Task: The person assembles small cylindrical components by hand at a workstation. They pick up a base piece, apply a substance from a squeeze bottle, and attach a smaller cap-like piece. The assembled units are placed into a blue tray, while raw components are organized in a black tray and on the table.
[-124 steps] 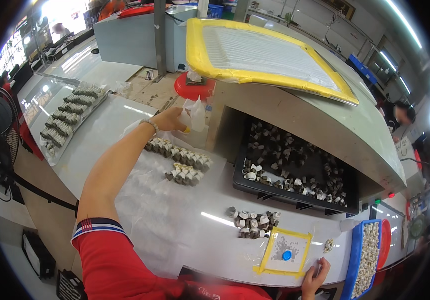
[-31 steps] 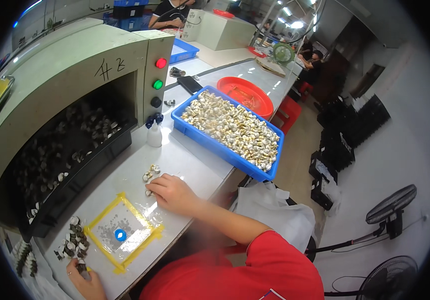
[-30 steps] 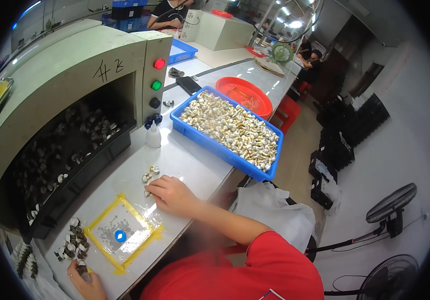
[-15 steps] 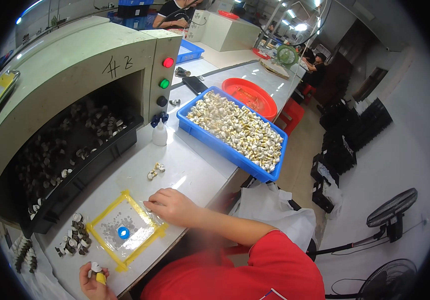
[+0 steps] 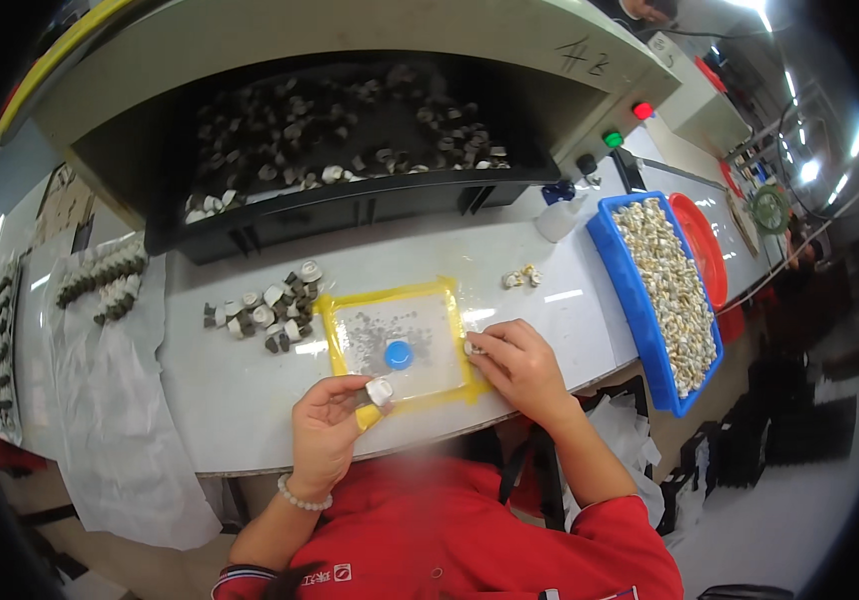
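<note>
My left hand [image 5: 322, 430] is closed on a small white-capped part [image 5: 380, 390], held near the lower left corner of a yellow-taped square [image 5: 390, 295]. A yellow wrap [image 5: 367, 416] shows at one of that hand's digits. Pinched in the fingertips of my right hand [image 5: 525, 372] is a small whitish piece [image 5: 472, 347], partly hidden, at the square's right edge. Inside the square, a round blue cap-like thing [image 5: 399, 354] sits among grey spots. Left of the square lies a loose pile of white and dark parts [image 5: 272, 308].
Behind stands a machine with a wide opening and a black tray [image 5: 370, 205] of similar parts. At right are a white squeeze bottle [image 5: 559, 219], a few gold-white pieces [image 5: 523, 277], a blue bin [image 5: 608, 255] full of such pieces and a red tray [image 5: 700, 240]. Parts in rows [image 5: 105, 275] lie at left.
My view has swung to the right way round the bench, bringing the rows at left into sight. The left hand has come closer to the taped square with its part; the right stays at its edge.
</note>
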The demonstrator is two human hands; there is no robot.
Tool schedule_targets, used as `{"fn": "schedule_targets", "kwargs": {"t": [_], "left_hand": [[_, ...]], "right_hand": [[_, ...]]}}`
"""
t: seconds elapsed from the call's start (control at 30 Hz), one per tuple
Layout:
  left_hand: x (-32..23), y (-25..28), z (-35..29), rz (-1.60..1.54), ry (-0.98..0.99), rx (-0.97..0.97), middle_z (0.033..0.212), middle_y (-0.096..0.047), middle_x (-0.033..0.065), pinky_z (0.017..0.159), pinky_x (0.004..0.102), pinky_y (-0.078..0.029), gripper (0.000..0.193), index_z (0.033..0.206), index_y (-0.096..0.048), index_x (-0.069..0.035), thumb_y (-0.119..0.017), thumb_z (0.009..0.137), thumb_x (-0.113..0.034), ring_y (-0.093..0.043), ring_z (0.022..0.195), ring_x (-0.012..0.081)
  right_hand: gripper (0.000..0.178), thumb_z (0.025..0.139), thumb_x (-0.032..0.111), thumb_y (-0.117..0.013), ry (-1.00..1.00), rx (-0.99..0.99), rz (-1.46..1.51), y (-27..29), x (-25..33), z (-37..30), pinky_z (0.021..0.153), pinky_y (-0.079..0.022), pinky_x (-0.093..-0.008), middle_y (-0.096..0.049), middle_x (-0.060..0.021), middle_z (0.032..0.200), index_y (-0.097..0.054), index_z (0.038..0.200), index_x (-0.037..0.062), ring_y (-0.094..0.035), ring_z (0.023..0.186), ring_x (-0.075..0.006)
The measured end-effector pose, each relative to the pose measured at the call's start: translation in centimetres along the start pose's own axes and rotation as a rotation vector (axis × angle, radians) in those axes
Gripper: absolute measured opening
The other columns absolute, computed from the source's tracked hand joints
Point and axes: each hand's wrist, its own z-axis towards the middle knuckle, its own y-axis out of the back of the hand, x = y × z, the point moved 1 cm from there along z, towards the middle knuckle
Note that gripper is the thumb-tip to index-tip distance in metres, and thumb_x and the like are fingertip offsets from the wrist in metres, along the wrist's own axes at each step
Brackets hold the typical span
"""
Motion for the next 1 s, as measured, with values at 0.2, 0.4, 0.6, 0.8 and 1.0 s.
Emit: {"fn": "schedule_targets", "kwargs": {"t": [0.2, 0.4, 0.6, 0.8, 1.0], "left_hand": [[0.6, 0.4, 0.2, -0.03, -0.014, -0.016, 0.101, -0.062, 0.0146, 0.079, 0.0358, -0.055, 0.032, 0.112, -0.053, 0.003, -0.067, 0.083, -0.001, -0.065, 0.085, 0.023], [0.3, 0.2, 0.3, -0.054, -0.027, -0.024, 0.103, -0.061, 0.0142, 0.077, 0.0355, -0.055, 0.032, 0.111, -0.052, 0.002, -0.066, 0.083, -0.001, -0.065, 0.085, 0.0223], [0.2, 0.3, 0.2, -0.064, -0.009, -0.028, 0.102, -0.061, 0.0144, 0.078, 0.0361, -0.056, 0.03, 0.109, -0.051, 0.002, -0.065, 0.083, 0.001, -0.065, 0.085, 0.0226], [0.3, 0.3, 0.3, -0.063, -0.02, -0.036, 0.102, -0.062, 0.0153, 0.078, 0.0371, -0.056, 0.03, 0.109, -0.052, 0.003, -0.066, 0.083, 0.001, -0.066, 0.085, 0.0243], [0.4, 0.4, 0.2, -0.059, -0.016, -0.034, 0.101, -0.063, 0.0167, 0.078, 0.0367, -0.056, 0.027, 0.109, -0.053, 0.003, -0.064, 0.084, 0.003, -0.066, 0.087, 0.0255]], "right_hand": [[0.027, 0.074, 0.006, -0.071, 0.085, 0.096, 0.186, -0.8, 2.2, 2.8, 0.069, -0.049, -0.0339, -0.06, -0.0103, 0.089, -0.066, 0.1, 0.0029, -0.058, 0.082, -0.0261], [0.027, 0.073, 0.006, -0.07, 0.227, 0.16, 0.165, -1.9, 2.8, 4.7, 0.071, -0.049, -0.0347, -0.059, -0.0103, 0.088, -0.066, 0.099, 0.0025, -0.059, 0.081, -0.0271], [0.023, 0.072, 0.005, -0.068, 0.268, 0.245, 0.048, -1.8, 3.6, 5.3, 0.07, -0.049, -0.0356, -0.057, -0.0091, 0.084, -0.066, 0.095, 0.002, -0.058, 0.078, -0.0264], [0.022, 0.072, 0.004, -0.068, 0.294, 0.298, -0.052, -1.5, 4.5, 5.8, 0.069, -0.049, -0.0349, -0.058, -0.0092, 0.084, -0.066, 0.093, 0.0017, -0.058, 0.077, -0.026], [0.023, 0.077, 0.002, -0.066, 0.046, 0.251, 0.252, -1.6, 4.0, 5.1, 0.074, -0.049, -0.0313, -0.06, -0.0119, 0.091, -0.066, 0.1, 0.0012, -0.06, 0.083, -0.0256]]}}
